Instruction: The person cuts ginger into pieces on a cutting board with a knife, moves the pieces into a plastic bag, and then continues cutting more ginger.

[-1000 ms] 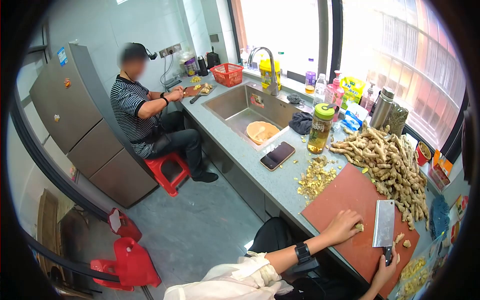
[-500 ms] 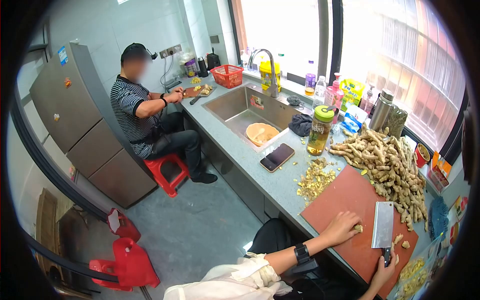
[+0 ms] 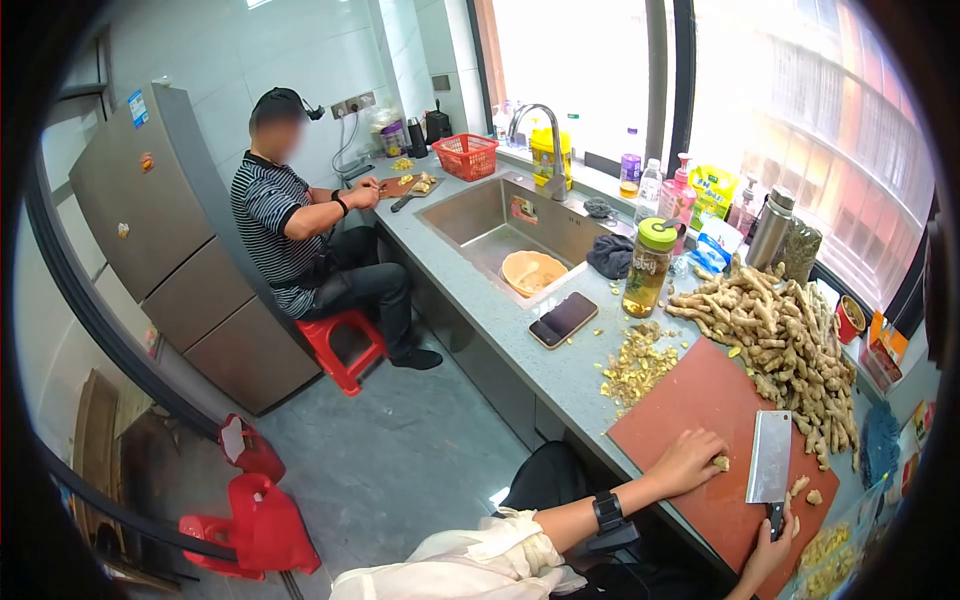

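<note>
My left hand [image 3: 692, 460], with a dark watch on its wrist, rests on the reddish-brown cutting board [image 3: 665, 400]. Its fingertips close on a small piece of ginger [image 3: 721, 463]. My right hand [image 3: 772, 548] is wrapped round the black handle of a cleaver [image 3: 769, 458]. The wide blade lies over the board, a short way right of the ginger piece and apart from it. A few cut ginger pieces [image 3: 814, 497] are on the board beyond the blade. A large heap of whole ginger [image 3: 775, 330] lies along the board's far side.
Ginger peelings [image 3: 640, 365], a phone [image 3: 563, 320] and a green-lidded bottle [image 3: 650, 268] are on the counter. A bowl [image 3: 533, 272] stands in the sink [image 3: 470, 222]. A bag of cut ginger [image 3: 830, 550] is at the near right. Another person [image 3: 290, 230] works at a second board.
The whole view has shifted slightly right and down. Both hands keep their places on the ginger piece and the cleaver, with little visible movement.
</note>
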### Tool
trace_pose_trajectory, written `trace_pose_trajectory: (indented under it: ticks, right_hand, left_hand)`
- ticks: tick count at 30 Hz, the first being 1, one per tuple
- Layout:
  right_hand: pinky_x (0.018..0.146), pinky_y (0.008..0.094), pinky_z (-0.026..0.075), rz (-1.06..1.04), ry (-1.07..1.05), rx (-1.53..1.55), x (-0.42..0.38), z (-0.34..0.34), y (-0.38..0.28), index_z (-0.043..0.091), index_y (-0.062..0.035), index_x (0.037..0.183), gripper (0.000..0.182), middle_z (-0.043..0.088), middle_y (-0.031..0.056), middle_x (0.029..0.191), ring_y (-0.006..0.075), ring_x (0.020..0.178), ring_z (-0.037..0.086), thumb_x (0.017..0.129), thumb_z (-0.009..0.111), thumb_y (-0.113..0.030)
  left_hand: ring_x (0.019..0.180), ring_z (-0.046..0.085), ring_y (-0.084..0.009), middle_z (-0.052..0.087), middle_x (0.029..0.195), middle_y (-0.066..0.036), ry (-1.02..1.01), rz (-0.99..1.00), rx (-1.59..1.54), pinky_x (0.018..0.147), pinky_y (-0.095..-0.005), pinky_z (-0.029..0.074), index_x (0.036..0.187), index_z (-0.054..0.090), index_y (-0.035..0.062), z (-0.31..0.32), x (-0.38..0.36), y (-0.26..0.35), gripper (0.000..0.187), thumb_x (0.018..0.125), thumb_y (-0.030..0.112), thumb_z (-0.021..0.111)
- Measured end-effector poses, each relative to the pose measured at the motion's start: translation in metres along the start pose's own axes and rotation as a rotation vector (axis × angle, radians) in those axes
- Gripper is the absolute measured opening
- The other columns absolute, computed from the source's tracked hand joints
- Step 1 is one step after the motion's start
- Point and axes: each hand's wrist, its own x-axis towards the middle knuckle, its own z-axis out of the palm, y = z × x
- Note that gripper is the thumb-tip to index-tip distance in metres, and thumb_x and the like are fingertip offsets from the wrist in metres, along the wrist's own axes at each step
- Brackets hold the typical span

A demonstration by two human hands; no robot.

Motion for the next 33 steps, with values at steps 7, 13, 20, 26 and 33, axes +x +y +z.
trace_pose_trajectory:
  ticks: [7, 13, 20, 26, 33]
  right_hand:
    - [0.111, 0.0384, 0.038, -0.003, -0.027, 0.003, -0.003, -0.004, -0.013, 0.057, 0.0040, 0.133, 0.045, 0.061, 0.0188, 0.135, 0.0311, 0.127, 0.055, 0.090, 0.065, -0.005]
    - [0.112, 0.0387, 0.037, 0.020, 0.000, -0.017, -0.005, -0.003, -0.019, 0.057, 0.0044, 0.133, 0.045, 0.061, 0.0190, 0.135, 0.0316, 0.128, 0.054, 0.090, 0.064, -0.005]
    - [0.110, 0.0385, 0.039, 0.005, -0.019, -0.005, -0.004, -0.004, -0.015, 0.058, 0.0035, 0.132, 0.044, 0.060, 0.0183, 0.135, 0.0307, 0.126, 0.056, 0.090, 0.065, -0.005]
    - [0.109, 0.0383, 0.040, 0.036, 0.004, -0.018, -0.005, -0.004, -0.020, 0.059, 0.0030, 0.132, 0.044, 0.061, 0.0183, 0.134, 0.0301, 0.124, 0.057, 0.090, 0.066, -0.006]
    - [0.106, 0.0383, 0.043, 0.020, -0.003, -0.010, -0.002, -0.002, -0.006, 0.058, 0.0023, 0.133, 0.045, 0.062, 0.0192, 0.134, 0.0309, 0.122, 0.059, 0.090, 0.067, -0.008]
  left_hand:
    - [0.105, 0.057, -0.0294, 0.063, 0.105, -0.006, 0.005, 0.007, 0.003, 0.092, -0.0431, 0.042, 0.108, 0.064, 0.0107, 0.000, -0.001, -0.001, 0.025, 0.085, 0.017, 0.073]
    - [0.106, 0.057, -0.0295, 0.063, 0.106, -0.006, -0.009, 0.001, -0.006, 0.092, -0.0430, 0.042, 0.108, 0.064, 0.0105, 0.001, 0.000, -0.001, 0.026, 0.085, 0.017, 0.073]
    - [0.107, 0.056, -0.0295, 0.063, 0.106, -0.007, -0.011, 0.002, 0.010, 0.092, -0.0431, 0.042, 0.109, 0.064, 0.0106, 0.001, 0.000, -0.002, 0.026, 0.085, 0.017, 0.073]
    - [0.106, 0.056, -0.0294, 0.063, 0.106, -0.007, -0.006, 0.003, 0.006, 0.093, -0.0432, 0.042, 0.108, 0.064, 0.0107, 0.001, -0.001, -0.002, 0.025, 0.086, 0.018, 0.073]
    - [0.106, 0.057, -0.0295, 0.063, 0.105, -0.006, -0.005, 0.001, 0.009, 0.093, -0.0433, 0.042, 0.107, 0.064, 0.0109, 0.002, -0.001, -0.003, 0.024, 0.086, 0.018, 0.073]
